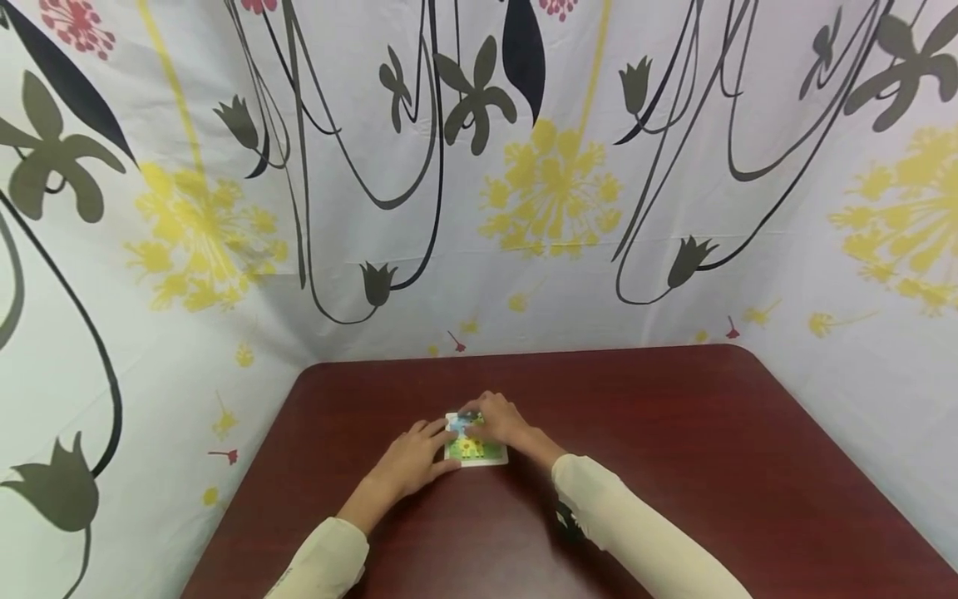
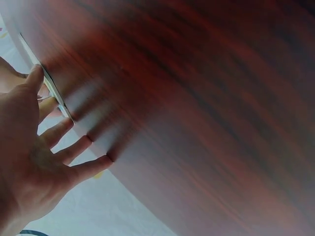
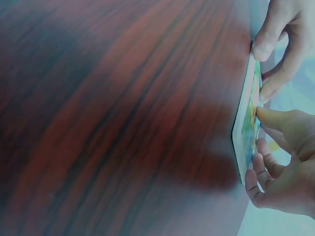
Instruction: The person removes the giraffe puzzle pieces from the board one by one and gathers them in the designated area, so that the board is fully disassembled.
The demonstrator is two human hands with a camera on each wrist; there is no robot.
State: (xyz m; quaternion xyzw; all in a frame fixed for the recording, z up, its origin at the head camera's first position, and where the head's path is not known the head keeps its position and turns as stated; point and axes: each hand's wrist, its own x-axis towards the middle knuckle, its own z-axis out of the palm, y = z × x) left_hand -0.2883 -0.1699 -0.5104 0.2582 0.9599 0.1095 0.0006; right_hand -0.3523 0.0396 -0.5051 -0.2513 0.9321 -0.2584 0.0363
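A small flat board [image 1: 479,460] with a pale rim and a colourful blue, yellow and green picture lies on the table. My left hand [image 1: 410,462] rests at its left side, thumb at the near corner and fingers spread. In the left wrist view the thumb [image 2: 35,78] touches the rim, while the outer fingers reach down to the tabletop. My right hand [image 1: 500,418] bends over the far right part of the picture. In the right wrist view its thumb [image 3: 269,117] touches the picture and the fingers curve down near the board's end, hiding some of it.
The dark red wooden table [image 1: 659,433] has rounded far corners. A white cloth [image 1: 464,266] with printed flowers hangs behind it and along both sides. Under the right sleeve [image 1: 621,507] sits a small dark item [image 1: 566,520] with white marks.
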